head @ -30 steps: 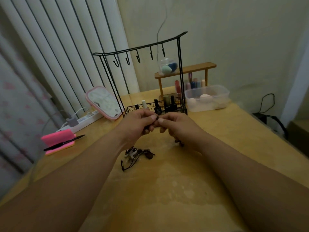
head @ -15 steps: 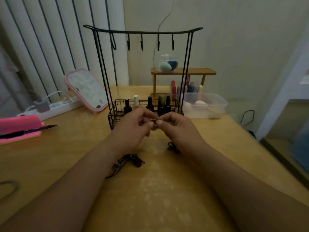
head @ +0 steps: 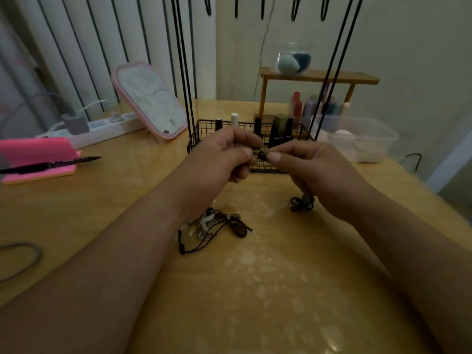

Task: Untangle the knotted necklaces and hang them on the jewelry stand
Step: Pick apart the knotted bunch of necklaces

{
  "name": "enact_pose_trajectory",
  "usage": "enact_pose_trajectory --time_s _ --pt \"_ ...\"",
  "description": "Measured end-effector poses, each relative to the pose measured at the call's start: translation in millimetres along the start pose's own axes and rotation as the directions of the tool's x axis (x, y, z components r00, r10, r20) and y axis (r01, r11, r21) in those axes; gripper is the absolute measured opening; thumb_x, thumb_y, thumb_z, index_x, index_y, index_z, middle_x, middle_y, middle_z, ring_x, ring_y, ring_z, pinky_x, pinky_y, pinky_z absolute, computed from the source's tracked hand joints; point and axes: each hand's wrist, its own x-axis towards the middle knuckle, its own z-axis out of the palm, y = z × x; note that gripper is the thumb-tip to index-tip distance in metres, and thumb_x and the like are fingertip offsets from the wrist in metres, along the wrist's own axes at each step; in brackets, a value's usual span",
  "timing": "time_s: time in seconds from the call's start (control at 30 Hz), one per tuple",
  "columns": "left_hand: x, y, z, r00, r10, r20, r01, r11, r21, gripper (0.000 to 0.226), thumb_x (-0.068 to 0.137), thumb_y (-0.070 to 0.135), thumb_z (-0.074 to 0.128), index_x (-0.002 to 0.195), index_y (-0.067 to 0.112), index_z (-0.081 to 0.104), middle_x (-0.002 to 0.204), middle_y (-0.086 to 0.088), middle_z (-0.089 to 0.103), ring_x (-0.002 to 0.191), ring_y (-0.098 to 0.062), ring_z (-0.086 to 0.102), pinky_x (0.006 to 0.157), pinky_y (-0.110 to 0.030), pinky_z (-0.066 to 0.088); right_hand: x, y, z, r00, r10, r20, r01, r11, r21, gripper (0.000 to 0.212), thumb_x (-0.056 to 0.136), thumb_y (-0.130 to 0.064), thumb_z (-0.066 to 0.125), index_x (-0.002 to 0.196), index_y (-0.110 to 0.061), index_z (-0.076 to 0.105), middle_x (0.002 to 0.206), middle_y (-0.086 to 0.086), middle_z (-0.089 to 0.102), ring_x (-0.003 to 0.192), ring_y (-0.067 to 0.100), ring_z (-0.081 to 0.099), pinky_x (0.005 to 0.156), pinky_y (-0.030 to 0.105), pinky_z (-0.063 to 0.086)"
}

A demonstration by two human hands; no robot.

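My left hand [head: 224, 159] and my right hand [head: 314, 167] are raised above the table and pinch the same dark cord necklace [head: 261, 155] between thumbs and fingertips. Its loose end [head: 302, 203] hangs below my right hand and touches the wood. A tangle of other necklaces [head: 217, 228], dark cords and a silver chain, lies on the table under my left wrist. The black wire jewelry stand [head: 182, 72] rises just behind my hands, its hooks [head: 293, 8] at the top edge of the view, all bare.
The stand's wire basket [head: 201, 134] holds several small bottles. Behind it are a wooden shelf [head: 316, 77] and a clear plastic box [head: 370, 139]. A pink-framed mirror [head: 150, 98], a power strip [head: 107, 126], a pink case [head: 38, 157] with a pen [head: 51, 164] lie at the left.
The view has moved closer and lower, so the stand's top bar is now out of frame. My hands stay together on the cord, held slightly higher and nearer the basket.
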Motion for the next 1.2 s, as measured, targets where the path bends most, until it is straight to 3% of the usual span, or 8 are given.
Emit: enact_pose_trajectory --time_s 0.13,0.3,0.43,0.63,0.87,1.0,1.13,1.2 --pt "-2 0 2 1.000 0.019 0.005 -0.019 0.999 0.031 0.021 0.103 0.009 0.056 0.114 0.020 0.070 0.084 0.002 0.066 0.075 -0.015 0.058 0.072 -0.035 0.046 -1 2 -1 0.998 -0.047 -0.038 0.047 0.999 -0.017 0.013 0.098 -0.025 0.069 0.104 -0.018 0.077 0.054 -0.016 0.054 0.048 0.001 0.042 0.048 0.013 0.035" --pt "-3 1 1 0.999 0.034 -0.011 -0.033 0.997 0.073 0.019 0.101 0.011 0.060 0.110 0.021 0.073 0.087 0.000 0.065 0.078 -0.016 0.060 0.075 -0.037 0.048 -6 4 -5 0.998 -0.015 -0.066 0.020 0.996 0.081 0.016 0.102 -0.026 0.062 0.101 -0.016 0.075 0.058 0.001 0.041 0.050 0.014 0.032 0.050 0.032 0.025" --pt "-9 5 8 0.997 0.071 0.034 -0.077 0.972 0.223 0.014 0.101 0.025 0.064 0.113 0.029 0.072 0.101 0.007 0.071 0.085 -0.010 0.066 0.077 -0.025 0.053 -8 3 -3 0.999 -0.020 -0.045 0.024 0.996 0.082 0.018 0.104 -0.027 0.060 0.102 -0.015 0.073 0.060 0.003 0.040 0.051 0.016 0.032 0.050 0.034 0.024" --pt "-11 7 12 0.991 0.111 0.069 -0.128 0.943 0.308 0.013 0.103 0.027 0.061 0.101 0.022 0.073 0.096 0.003 0.074 0.084 -0.010 0.068 0.076 -0.022 0.051 -8 1 -3 0.991 -0.128 -0.041 0.120 0.981 -0.154 0.016 0.104 -0.029 0.060 0.104 -0.018 0.072 0.061 -0.022 0.060 0.057 -0.006 0.054 0.053 0.006 0.038" --pt "-11 7 8 0.979 0.118 0.164 -0.179 0.882 0.436 0.003 0.099 0.025 0.069 0.099 0.023 0.070 0.087 0.008 0.073 0.079 -0.009 0.068 0.074 -0.023 0.055 -12 -4 -4 0.992 -0.125 0.022 0.124 0.924 -0.361 0.010 0.102 -0.033 0.062 0.098 -0.030 0.071 0.089 -0.009 0.069 0.083 -0.001 0.062 0.067 0.006 0.044" --pt "-12 6 9 0.971 0.150 0.186 -0.227 0.821 0.523 0.008 0.096 0.029 0.073 0.093 0.029 0.065 0.081 0.010 0.067 0.074 -0.003 0.062 0.069 -0.023 0.050 -12 -4 -4 0.994 -0.078 0.070 0.100 0.907 -0.410 0.013 0.102 -0.035 0.062 0.095 -0.028 0.071 0.078 -0.010 0.062 0.068 -0.004 0.055 0.057 0.008 0.041" --pt "-15 7 12 0.963 0.174 0.205 -0.261 0.793 0.551 0.008 0.096 0.027 0.073 0.097 0.029 0.065 0.085 0.018 0.069 0.079 -0.001 0.065 0.069 -0.017 0.049 -14 -5 -6 0.995 -0.028 0.098 0.064 0.922 -0.382 0.016 0.103 -0.036 0.062 0.094 -0.027 0.072 0.072 -0.011 0.062 0.065 -0.002 0.054 0.062 0.021 0.043" --pt "-15 8 14 0.963 0.187 0.192 -0.264 0.791 0.553 0.006 0.097 0.026 0.071 0.095 0.026 0.065 0.081 0.017 0.069 0.076 -0.004 0.067 0.067 -0.015 0.050 -14 -6 -8 0.996 0.000 0.091 0.029 0.948 -0.318 0.018 0.104 -0.035 0.060 0.096 -0.025 0.072 0.062 -0.019 0.061 0.058 -0.007 0.054 0.060 0.019 0.038"
